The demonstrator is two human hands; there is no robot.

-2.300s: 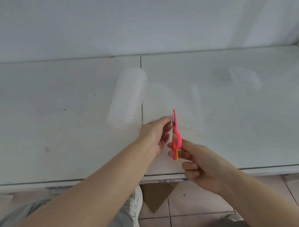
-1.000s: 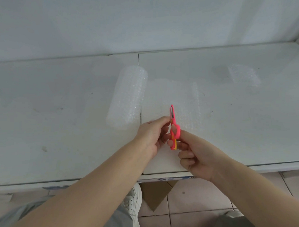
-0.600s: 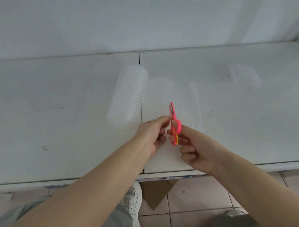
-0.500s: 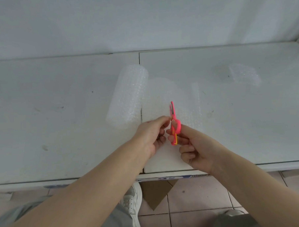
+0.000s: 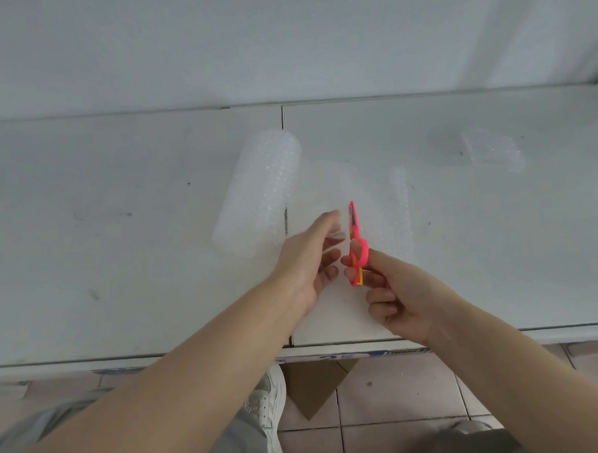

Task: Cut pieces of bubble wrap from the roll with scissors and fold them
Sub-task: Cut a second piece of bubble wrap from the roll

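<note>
Head view, looking down. White table [image 5: 119, 234] fills most of the frame, made of two panels that meet at a dark seam running away from the person; a pale wall stands behind it. Below the near edge, tiled floor, a piece of brown cardboard [image 5: 315, 386] and a white shoe [image 5: 267, 402].

Bubble wrap roll [image 5: 258, 194] lies on the left panel, just beside the seam, its long axis tilted slightly to the right at the far end. An unrolled clear sheet [image 5: 375, 202] runs from the roll rightward across the seam and lies flat on the right panel; its right edge shows as a paler strip. Sheet is nearly transparent, so its near edge is hard to trace.

Small folded piece of bubble wrap [image 5: 493, 149] sits on the far right of the table, well apart from the roll.

Left hand [image 5: 309, 260] hovers above the seam, fingers spread and loosely extended, motion-blurred at the tips; nothing pinched that I can make out. Whether the tips touch the sheet cannot be told.

Right hand [image 5: 396, 290] is closed around the handle of pink scissors [image 5: 356, 244], thumb through the loop. Blades point away from the person over the sheet, almost together.
</note>
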